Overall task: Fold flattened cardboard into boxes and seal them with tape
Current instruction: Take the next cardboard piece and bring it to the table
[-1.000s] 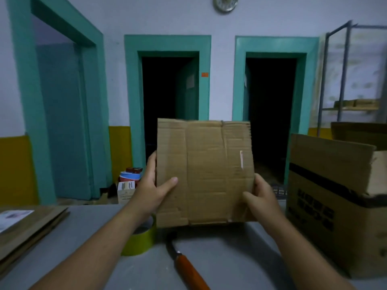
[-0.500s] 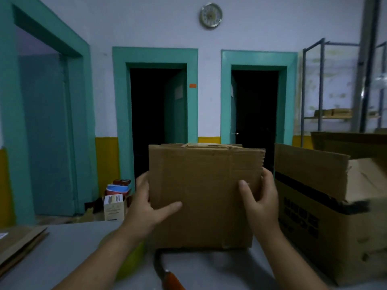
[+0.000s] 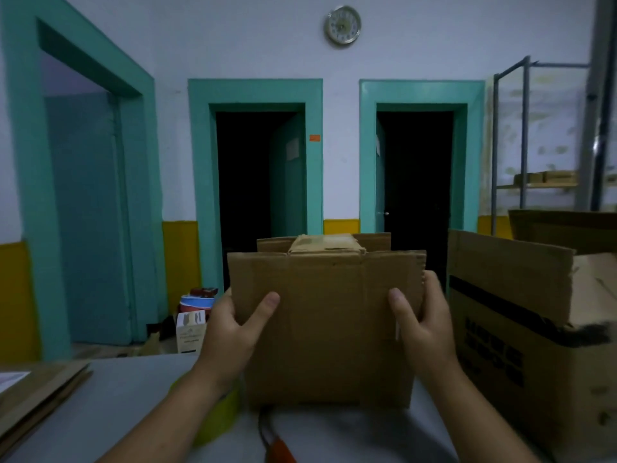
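Observation:
A small brown cardboard box (image 3: 329, 322) stands upright on the grey table (image 3: 110, 412) in front of me, partly opened, with flaps showing at its top. My left hand (image 3: 233, 332) grips its left edge, thumb on the near face. My right hand (image 3: 422, 324) grips its right edge the same way. A yellow-green roll of tape (image 3: 217, 416) lies on the table under my left forearm, mostly hidden. An orange-handled knife (image 3: 277, 446) lies just in front of the box.
A large open cardboard carton (image 3: 534, 345) stands at the right on the table. Flattened cardboard (image 3: 36, 396) is stacked at the left edge. Beyond the table are two dark doorways, small items on the floor (image 3: 193, 315) and a metal shelf (image 3: 534, 145).
The flat cardboard held up in the air has come down onto the table and opened into a box shape. Both hands have slid up its sides.

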A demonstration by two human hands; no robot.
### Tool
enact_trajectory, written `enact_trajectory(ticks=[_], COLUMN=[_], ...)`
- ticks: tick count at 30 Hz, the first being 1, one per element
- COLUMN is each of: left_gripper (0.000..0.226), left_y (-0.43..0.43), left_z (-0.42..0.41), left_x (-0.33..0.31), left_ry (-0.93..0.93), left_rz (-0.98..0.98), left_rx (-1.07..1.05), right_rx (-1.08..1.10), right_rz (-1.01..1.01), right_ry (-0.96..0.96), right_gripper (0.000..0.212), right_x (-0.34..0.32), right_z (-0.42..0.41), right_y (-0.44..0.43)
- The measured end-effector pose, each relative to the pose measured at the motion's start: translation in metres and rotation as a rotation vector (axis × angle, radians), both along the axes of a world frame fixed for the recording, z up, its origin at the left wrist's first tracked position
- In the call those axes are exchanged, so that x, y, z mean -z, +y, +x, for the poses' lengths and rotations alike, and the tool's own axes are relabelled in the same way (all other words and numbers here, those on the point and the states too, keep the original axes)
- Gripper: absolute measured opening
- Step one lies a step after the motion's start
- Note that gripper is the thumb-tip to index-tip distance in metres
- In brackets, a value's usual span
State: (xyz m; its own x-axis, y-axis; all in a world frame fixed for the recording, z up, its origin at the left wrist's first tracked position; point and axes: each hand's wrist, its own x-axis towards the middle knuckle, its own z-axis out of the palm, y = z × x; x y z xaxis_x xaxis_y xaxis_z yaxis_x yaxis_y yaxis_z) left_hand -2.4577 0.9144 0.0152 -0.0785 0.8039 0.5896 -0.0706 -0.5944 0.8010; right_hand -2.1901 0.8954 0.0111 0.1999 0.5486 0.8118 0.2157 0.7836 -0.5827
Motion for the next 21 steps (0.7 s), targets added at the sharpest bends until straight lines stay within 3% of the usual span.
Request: enact_trajectory(ticks=[4, 8, 9, 13, 21], left_gripper=[0.047, 0.052, 0.053, 0.042, 0.035], left_y=[0.0008, 0.0056, 0.0068, 0.0032, 0.0012], left_z=[0.0036, -0.0017, -0.0031, -0.0033, -0.0051], left_x=[-0.0041, -0.0052, -0.0036, -0.0006, -0.0041], left_ry=[-0.087, -0.089, -0.106, -0.175, -0.012], left_rz=[-0.071, -0.118, -0.127, -0.118, 0.056], left_rx=[0.155, 0.210, 0.222, 0.248, 0.082], right_rx=[-0.084, -0.175, -0.211, -0.328, -0.144], right_rz=[-0.105, -0.209, -0.220, -0.245, -0.072], right_ry=[0.063, 0.121, 0.138, 0.226, 0.098], right_gripper=[0.030, 0.085, 0.087, 0.049, 0.038], right_x=[-0.0025, -0.0062, -0.0060, -0.0051, -0.0027], right_z=[-0.0006, 0.0017, 0.0012, 0.0013, 0.0023], right_y=[-0.0003, 0.0000, 0.0005, 0.0020, 0.0006])
